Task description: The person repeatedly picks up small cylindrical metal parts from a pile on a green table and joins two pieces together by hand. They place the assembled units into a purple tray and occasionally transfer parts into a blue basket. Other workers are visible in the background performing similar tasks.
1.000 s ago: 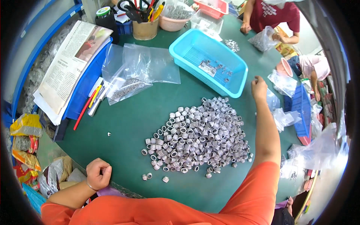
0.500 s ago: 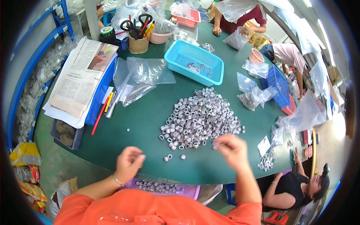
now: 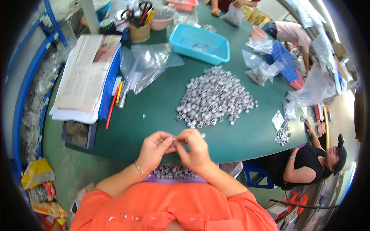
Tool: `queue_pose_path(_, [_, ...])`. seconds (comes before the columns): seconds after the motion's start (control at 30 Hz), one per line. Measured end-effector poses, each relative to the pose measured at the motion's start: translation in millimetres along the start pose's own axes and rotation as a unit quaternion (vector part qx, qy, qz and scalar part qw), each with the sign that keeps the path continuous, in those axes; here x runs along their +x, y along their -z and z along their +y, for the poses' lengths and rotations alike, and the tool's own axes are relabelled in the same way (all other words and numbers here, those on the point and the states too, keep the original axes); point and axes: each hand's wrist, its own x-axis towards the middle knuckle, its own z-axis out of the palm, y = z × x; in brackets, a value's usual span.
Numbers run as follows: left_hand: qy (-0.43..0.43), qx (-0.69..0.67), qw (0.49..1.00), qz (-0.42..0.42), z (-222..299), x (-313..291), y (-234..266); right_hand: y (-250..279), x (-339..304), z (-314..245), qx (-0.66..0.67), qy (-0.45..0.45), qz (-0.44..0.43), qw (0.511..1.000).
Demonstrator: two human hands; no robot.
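Observation:
At the table's near edge my left hand (image 3: 153, 151) and my right hand (image 3: 193, 150) meet, fingertips pinched together. Between them is something small, mostly covered by the fingers, which I cannot make out. Ahead and to the right lies a heap of small grey metal rings (image 3: 216, 96) on the green table (image 3: 154, 104). A loose ring (image 3: 203, 135) sits just beyond my right hand. Under my wrists, below the table edge, a purple tray (image 3: 153, 179) holds more grey rings, partly hidden by my arms.
A turquoise basket (image 3: 222, 57) with a few small pieces stands behind the heap. Plastic bags (image 3: 154, 57), a newspaper stack (image 3: 83, 73) and a red pencil (image 3: 112, 108) lie left. A pen pot (image 3: 139, 34) stands farther back. Co-workers sit right (image 3: 308, 163) and at the far side.
My right hand has left the heap's near edge and come left to my left hand, which has moved right. Both are now closed together. The whole view has shifted with my head.

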Motion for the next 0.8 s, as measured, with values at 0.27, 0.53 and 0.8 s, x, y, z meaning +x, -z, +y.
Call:
queue_pose_path(0.27, [0.072, -0.07, 0.995, -0.012, 14.5, 4.2, -4.3, 9.8, 1.2, 5.7, 0.073, -0.013, 0.045, 0.996])
queue_pose_path(0.53, [0.078, -0.051, 0.996, -0.011, 2.9, -0.7, -2.0, 11.8, -12.2, 8.4, -0.01, 0.033, -0.038, 0.999])
queue_pose_path(0.8, [-0.157, 0.206, 0.964, -0.058, 0.6, 2.9, -10.9, 18.2, -20.0, 15.2, 0.217, -0.137, -0.034, 0.966])
